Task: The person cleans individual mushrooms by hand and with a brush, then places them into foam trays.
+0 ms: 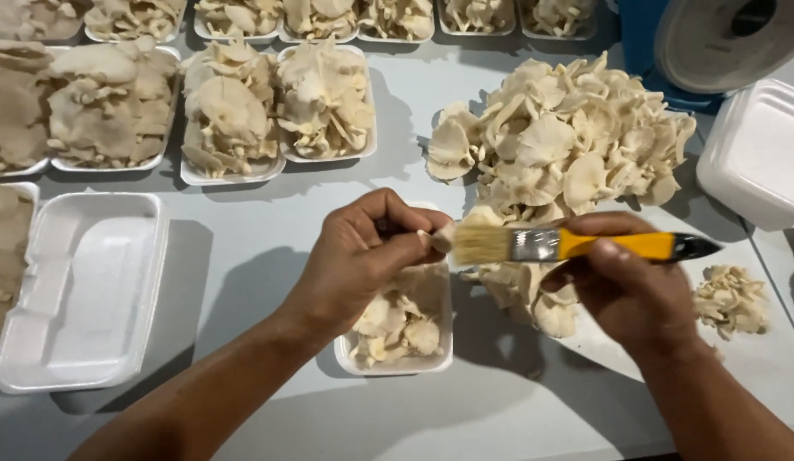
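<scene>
The left hand (363,256) pinches a light, easily torn mushroom piece (444,237) above a foam tray (397,363), best gripped gently at the stem, while the right hand (631,286) holds a paintbrush (576,245) against it.

left hand (363,256) fingers pinched | right hand (631,286) fingers curled closed

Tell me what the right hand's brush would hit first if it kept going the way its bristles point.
The brush in the right hand points left, so its bristles would first meet the small mushroom piece pinched in the left hand, then those fingertips. They look almost touching already, though depth is hard to judge.
</scene>
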